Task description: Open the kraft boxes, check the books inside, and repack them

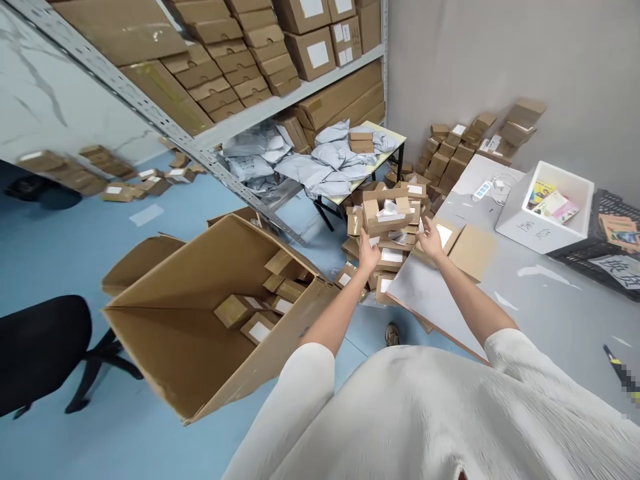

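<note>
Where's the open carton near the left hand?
Find the grey table on the right. Beyond its left edge is a pile of brown cartons; the open carton is there, by the left hand. White material inside sets it apart from closed neighbours.

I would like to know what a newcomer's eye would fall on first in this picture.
Probably the big carton standing open on the left, with small boxes inside. Next might come the open box atop the pile, just beyond the left hand and right hand. On the right, the white bin on the table stands out, with colourful printed items inside.
</note>
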`<state>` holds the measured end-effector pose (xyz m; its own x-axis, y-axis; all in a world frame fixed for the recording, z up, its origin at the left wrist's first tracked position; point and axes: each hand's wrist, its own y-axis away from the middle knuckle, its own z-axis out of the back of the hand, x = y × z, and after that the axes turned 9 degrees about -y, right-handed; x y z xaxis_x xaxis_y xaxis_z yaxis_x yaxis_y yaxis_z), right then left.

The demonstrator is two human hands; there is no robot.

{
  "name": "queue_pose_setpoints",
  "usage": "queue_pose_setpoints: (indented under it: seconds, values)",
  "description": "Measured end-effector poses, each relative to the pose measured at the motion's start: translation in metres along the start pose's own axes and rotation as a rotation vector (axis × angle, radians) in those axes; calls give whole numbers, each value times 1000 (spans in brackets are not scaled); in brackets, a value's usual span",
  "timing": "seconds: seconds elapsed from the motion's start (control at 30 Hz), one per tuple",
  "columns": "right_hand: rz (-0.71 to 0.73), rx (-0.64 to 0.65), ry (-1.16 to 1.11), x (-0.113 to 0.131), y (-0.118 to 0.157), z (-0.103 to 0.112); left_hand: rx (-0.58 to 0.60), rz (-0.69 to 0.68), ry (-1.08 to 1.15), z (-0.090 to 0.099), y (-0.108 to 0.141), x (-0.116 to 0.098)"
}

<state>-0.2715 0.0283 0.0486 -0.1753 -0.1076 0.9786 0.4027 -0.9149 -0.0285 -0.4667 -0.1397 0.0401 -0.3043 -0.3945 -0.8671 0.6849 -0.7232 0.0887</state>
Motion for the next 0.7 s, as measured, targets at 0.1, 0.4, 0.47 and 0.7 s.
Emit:
queue_pose_setpoints:
  seconds: [0.1,0.4,0.47,0.7]
  values:
    - [-18,15,38,-11,6,5,57,6,-15,-10,2,7]
    - [-129,-136,75,-38,37,76,206,-120,-37,-62,13,-14]
    - [-143,-178,94,-43,46,97,233,-154,-14,-81,16,-25]
    - [-259,-319,146,-61,92,173,471,-200,22,-160,44,-62]
